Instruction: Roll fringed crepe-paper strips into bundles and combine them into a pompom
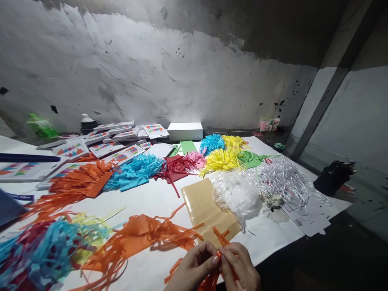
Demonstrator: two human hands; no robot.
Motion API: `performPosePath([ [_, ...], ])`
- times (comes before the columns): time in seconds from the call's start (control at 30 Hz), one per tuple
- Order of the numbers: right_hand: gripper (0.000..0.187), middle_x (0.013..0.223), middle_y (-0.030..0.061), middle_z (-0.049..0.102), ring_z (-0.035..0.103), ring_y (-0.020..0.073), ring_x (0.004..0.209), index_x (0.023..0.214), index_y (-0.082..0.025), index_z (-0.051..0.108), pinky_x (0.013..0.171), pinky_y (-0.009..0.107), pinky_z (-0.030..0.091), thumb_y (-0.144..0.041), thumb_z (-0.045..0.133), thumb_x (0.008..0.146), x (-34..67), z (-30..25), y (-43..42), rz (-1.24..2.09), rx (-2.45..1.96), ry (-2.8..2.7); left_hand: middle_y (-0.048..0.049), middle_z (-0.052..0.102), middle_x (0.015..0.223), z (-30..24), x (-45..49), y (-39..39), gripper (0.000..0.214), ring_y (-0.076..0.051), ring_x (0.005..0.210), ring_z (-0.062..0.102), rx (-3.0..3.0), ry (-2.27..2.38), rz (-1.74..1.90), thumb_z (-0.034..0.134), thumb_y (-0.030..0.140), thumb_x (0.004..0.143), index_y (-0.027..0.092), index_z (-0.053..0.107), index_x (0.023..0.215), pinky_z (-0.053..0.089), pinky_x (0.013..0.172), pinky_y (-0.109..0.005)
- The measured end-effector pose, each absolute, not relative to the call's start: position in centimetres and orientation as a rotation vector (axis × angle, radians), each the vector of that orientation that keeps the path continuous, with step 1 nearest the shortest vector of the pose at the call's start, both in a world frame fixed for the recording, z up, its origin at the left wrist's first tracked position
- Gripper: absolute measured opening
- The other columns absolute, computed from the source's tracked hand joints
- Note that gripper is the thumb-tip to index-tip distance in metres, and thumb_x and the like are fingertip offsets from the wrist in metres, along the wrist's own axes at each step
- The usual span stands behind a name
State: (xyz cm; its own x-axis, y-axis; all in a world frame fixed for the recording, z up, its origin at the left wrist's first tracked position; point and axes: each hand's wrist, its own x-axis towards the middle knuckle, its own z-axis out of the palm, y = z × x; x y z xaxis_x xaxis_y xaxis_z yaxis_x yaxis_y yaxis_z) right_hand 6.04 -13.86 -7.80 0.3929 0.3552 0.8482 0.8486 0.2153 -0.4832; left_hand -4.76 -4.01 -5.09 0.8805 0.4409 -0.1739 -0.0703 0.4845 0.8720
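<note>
My left hand (194, 268) and my right hand (241, 266) meet at the bottom edge of the head view, fingertips pinched together on orange paper strips (218, 255) that hang down between them. More cut orange fringe (142, 238) lies just left of my hands on the white table cover (157, 198). A tan plastic sheet (203, 210) lies right behind my hands.
Piles of fringed paper in orange (79, 182), blue (133, 171), red (176, 167), pink, yellow (221, 159) and green cover the table. Clear plastic bags (236, 194) and white shredded strips (281, 182) lie right. Printed packets (71, 149), a white box (184, 131), a black container (332, 176).
</note>
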Motion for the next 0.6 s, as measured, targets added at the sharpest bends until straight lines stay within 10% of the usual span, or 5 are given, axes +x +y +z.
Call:
performPosePath([
  [0.6,0.027,0.081,0.0048,0.070,0.068,0.0176,0.075,0.107,-0.016,0.068,0.084,0.039,0.056,-0.002,0.060,0.085,7.8,-6.1,-14.9,-0.634,-1.304,-1.557,0.0035,0.055,0.057,-4.1,-6.0,-2.4,0.040,-0.008,0.052,0.041,1.077,0.423,0.130,0.093,0.042,0.062,0.012,0.068,0.070,0.027,0.052,-0.021],
])
